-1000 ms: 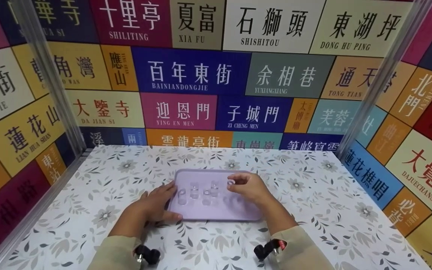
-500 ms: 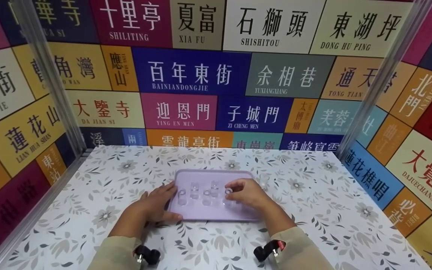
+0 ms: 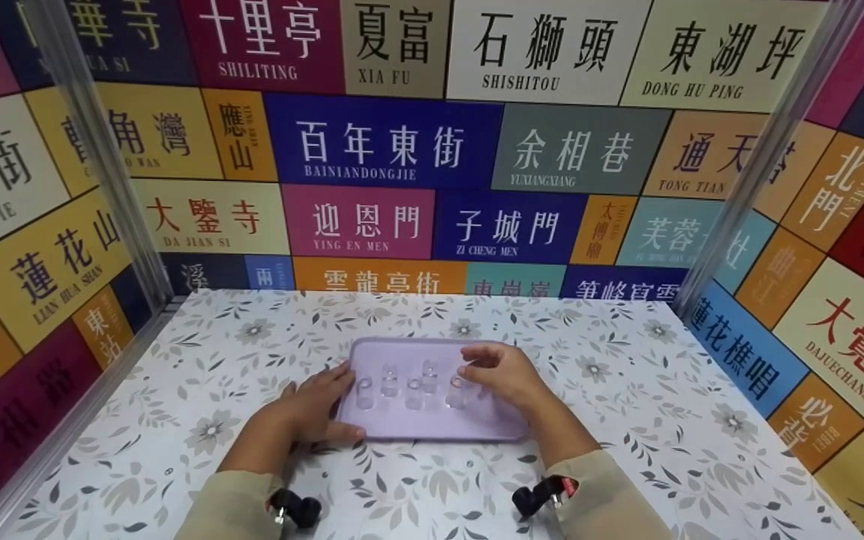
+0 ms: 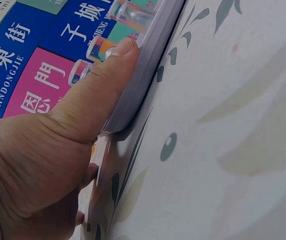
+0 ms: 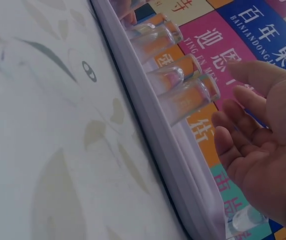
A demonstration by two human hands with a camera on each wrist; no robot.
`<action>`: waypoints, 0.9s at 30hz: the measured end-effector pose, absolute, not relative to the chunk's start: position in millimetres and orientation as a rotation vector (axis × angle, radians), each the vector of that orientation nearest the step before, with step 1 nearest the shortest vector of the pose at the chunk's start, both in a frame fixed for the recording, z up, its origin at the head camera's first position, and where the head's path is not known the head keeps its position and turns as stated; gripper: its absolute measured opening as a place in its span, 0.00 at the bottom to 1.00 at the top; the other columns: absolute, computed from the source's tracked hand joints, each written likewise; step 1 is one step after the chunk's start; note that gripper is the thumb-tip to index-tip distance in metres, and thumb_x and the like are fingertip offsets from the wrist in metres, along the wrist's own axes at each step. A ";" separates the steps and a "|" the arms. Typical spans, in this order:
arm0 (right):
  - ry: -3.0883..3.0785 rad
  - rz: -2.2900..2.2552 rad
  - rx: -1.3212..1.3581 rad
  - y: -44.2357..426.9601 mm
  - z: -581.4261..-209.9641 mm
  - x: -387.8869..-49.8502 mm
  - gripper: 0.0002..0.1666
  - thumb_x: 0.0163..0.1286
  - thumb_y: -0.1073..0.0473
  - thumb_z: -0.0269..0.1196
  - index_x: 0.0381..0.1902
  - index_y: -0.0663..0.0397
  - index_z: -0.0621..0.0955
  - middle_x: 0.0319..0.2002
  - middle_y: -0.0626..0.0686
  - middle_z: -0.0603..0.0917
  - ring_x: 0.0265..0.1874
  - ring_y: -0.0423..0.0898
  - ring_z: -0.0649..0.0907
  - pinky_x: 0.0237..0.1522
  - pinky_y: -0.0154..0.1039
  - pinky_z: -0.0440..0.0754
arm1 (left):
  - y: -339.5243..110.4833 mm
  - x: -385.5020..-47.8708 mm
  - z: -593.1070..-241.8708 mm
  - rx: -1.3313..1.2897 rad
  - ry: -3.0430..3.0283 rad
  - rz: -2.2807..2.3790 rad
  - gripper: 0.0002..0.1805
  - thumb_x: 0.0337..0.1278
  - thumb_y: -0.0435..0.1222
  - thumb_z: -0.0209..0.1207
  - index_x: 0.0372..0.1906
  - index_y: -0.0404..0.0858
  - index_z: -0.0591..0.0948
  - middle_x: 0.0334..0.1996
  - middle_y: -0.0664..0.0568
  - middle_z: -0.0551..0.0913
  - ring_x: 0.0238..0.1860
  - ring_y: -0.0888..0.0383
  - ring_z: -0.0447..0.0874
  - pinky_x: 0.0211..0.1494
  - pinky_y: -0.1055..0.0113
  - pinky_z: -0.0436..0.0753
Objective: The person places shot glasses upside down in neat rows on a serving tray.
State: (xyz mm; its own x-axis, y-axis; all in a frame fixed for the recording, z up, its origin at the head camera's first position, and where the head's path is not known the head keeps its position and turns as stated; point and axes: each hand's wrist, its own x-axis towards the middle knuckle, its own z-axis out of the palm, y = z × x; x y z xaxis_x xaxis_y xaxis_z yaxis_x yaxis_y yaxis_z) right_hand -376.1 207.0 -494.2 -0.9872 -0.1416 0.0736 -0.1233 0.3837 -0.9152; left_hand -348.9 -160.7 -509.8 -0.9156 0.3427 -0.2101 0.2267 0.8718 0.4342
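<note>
On the lilac tray (image 3: 439,429) stand several small clear glasses, in two staggered rows. The rightmost front glass (image 3: 455,393) is upright just below my right hand (image 3: 503,373). That hand hovers over the tray's right side with loosely bent fingers and holds nothing. In the right wrist view, a gap separates its fingertips from the nearest glass (image 5: 190,100). My left hand (image 3: 312,405) rests against the tray's left side, fingers fairly straight, thumb (image 4: 100,87) laid along the front rim. My right hand hides part of the tray's right end.
The tray lies on a table (image 3: 252,360) covered in white floral cloth. Panels of coloured signs (image 3: 379,142) rise behind and at both sides, with clear corner posts (image 3: 106,150). Another small glass (image 5: 249,219) shows below the right hand in the right wrist view.
My right hand lowered a glass onto the tray, at the front row's right end, and let go of it. It then rose slightly away. The left hand stayed put.
</note>
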 end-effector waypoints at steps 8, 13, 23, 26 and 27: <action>2.635 -1.803 -0.145 227.4 -486.3 -379.9 0.27 0.64 0.55 0.79 0.60 0.51 0.88 0.59 0.61 0.89 0.51 0.48 0.87 0.50 0.34 0.85 | -161.0 -347.0 -509.7 0.441 2.767 0.612 0.66 0.49 0.72 0.71 0.88 0.53 0.54 0.90 0.59 0.44 0.90 0.42 0.42 0.86 0.25 0.37; 2.659 -1.838 -0.067 246.7 -481.3 -382.6 0.29 0.67 0.52 0.78 0.64 0.50 0.86 0.64 0.60 0.86 0.59 0.50 0.85 0.53 0.33 0.84 | -161.6 -346.7 -509.2 0.443 2.772 0.610 0.66 0.49 0.72 0.71 0.88 0.53 0.54 0.90 0.58 0.45 0.90 0.41 0.43 0.86 0.25 0.38; 2.668 -1.925 0.074 283.9 -477.4 -384.5 0.33 0.69 0.50 0.76 0.69 0.50 0.82 0.68 0.58 0.83 0.63 0.50 0.81 0.60 0.36 0.81 | -161.7 -347.5 -510.3 0.430 2.763 0.601 0.66 0.49 0.72 0.71 0.88 0.54 0.54 0.90 0.60 0.44 0.90 0.43 0.42 0.87 0.26 0.38; 2.660 -1.914 0.112 291.5 -478.5 -386.3 0.34 0.70 0.50 0.75 0.71 0.48 0.81 0.70 0.58 0.81 0.66 0.52 0.80 0.63 0.42 0.81 | -161.1 -347.5 -509.1 0.425 2.762 0.599 0.65 0.49 0.72 0.71 0.88 0.54 0.54 0.90 0.61 0.44 0.90 0.43 0.41 0.87 0.26 0.38; 2.652 -1.908 0.126 293.5 -479.7 -387.3 0.34 0.70 0.49 0.75 0.72 0.48 0.80 0.71 0.57 0.80 0.67 0.52 0.79 0.64 0.43 0.80 | -161.0 -347.3 -508.8 0.422 2.759 0.603 0.65 0.49 0.71 0.72 0.88 0.54 0.54 0.90 0.60 0.44 0.90 0.43 0.41 0.87 0.26 0.38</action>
